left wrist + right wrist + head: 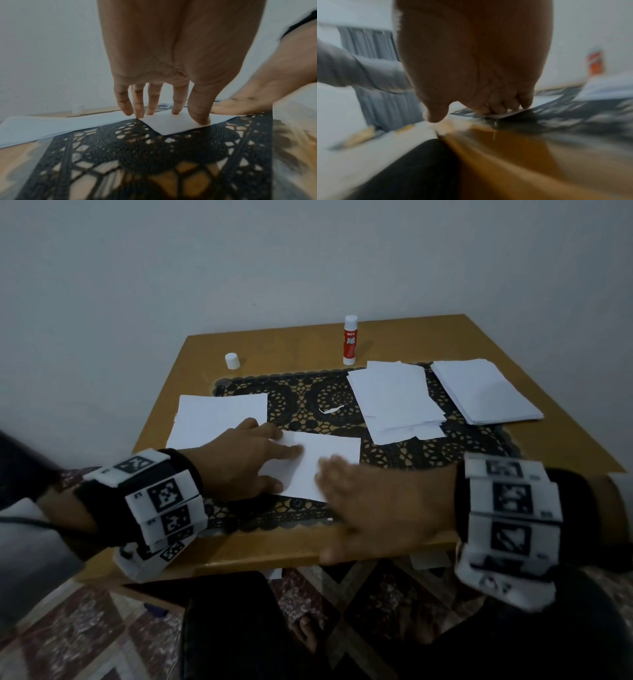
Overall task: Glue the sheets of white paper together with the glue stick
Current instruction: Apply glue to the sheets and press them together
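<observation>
We press the glued white sheet [322, 463] flat on the lace mat [308, 402], left hand [246, 463] fingers straight, right hand [380, 508] too blurred to tell; next likely another sheet.

You're working in dim, flat light; your right hand [476, 70] smears with motion blur, wrist views warped at the edges.

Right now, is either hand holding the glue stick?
No. The glue stick stands upright, untouched, at the table's far edge while both hands rest on the white sheet.
</observation>
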The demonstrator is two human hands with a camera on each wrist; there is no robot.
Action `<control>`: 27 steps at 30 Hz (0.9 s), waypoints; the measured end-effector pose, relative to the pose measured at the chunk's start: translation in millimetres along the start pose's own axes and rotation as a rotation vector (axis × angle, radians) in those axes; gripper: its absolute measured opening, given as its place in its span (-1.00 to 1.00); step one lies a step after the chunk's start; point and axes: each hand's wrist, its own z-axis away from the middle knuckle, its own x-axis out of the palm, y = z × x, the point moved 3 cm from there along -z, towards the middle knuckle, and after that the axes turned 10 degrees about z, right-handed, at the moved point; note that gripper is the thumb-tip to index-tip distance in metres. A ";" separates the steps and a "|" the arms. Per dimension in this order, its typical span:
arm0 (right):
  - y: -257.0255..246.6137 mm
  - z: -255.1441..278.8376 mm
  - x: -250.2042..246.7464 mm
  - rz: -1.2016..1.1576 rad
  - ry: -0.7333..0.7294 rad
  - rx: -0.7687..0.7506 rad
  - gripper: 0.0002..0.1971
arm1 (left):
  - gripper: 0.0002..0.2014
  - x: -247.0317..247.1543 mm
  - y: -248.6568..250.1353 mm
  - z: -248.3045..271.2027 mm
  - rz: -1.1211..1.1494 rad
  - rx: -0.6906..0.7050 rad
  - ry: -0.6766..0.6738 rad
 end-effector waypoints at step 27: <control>21.6 -14.5 -11.0 -0.081 0.086 0.063 -0.03 | -0.26 15.8 49.4 37.7 0.032 0.101 -0.290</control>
